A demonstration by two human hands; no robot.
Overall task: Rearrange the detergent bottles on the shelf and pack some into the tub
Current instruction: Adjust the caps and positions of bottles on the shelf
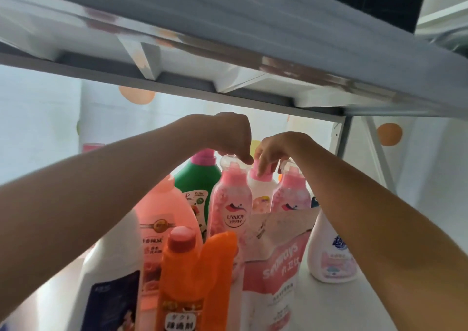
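Rearranging seems under way at the back of the shelf: the right hand pinches a white bottle's pink cap, the left hand grips a clear-topped pink bottle; next, probably lifting each clear of its neighbours.

A pale, brightly backlit wall dotted with orange circles sits behind a grey metal rack frame.

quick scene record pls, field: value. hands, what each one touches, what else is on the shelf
left hand: fingers curled over the clear cap of the UYAJOY bottle
right hand: pinches the pink cap of the white bottle at the back
second pink bottle: upright, right of the white bottle
green bottle: back left
orange bottle: front
refill pouch: front, right of the orange bottle
tub: not in view
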